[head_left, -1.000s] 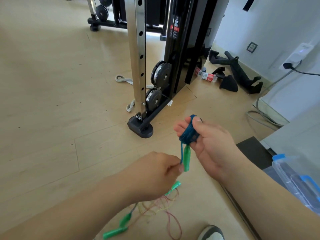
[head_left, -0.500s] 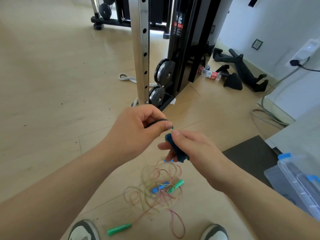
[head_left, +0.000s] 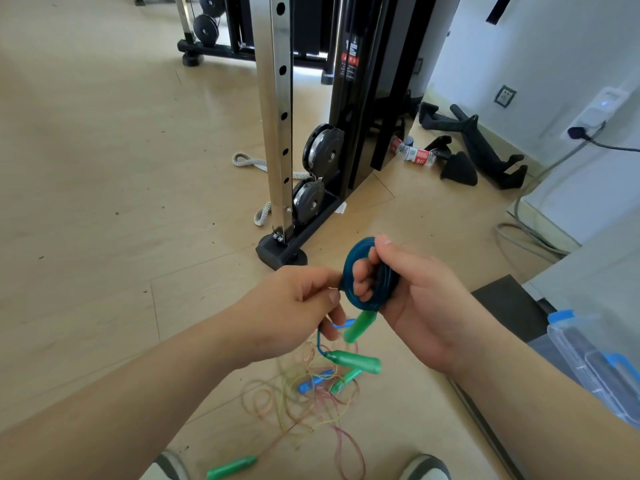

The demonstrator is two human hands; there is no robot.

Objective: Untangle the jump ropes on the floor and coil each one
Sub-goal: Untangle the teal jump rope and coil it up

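Note:
My right hand (head_left: 415, 303) grips a tight coil of blue jump rope (head_left: 356, 271), fingers through its loops. Two green handles hang from this rope: one (head_left: 360, 327) right below the coil, the other (head_left: 356, 362) dangling lower on a short blue tail. My left hand (head_left: 298, 306) pinches that tail beside the coil. On the floor beneath lies a tangle of thin pink and yellow ropes (head_left: 298, 403) with a blue handle (head_left: 311, 382), a green handle (head_left: 346, 377) and another green handle (head_left: 232, 467) near my left shoe.
A cable machine's steel post (head_left: 277, 116) and black base foot (head_left: 280, 254) stand just beyond my hands. A white cord (head_left: 249, 161) lies behind it. A clear plastic bin with blue clips (head_left: 595, 358) sits at right beside a dark mat (head_left: 509, 306). My shoes (head_left: 426, 467) are at the bottom edge.
The rope tail has been wrapped onto the coil, which now shows as a round ring on my right fingers. My left hand dropped to the left of the coil; both green handles now hang free.

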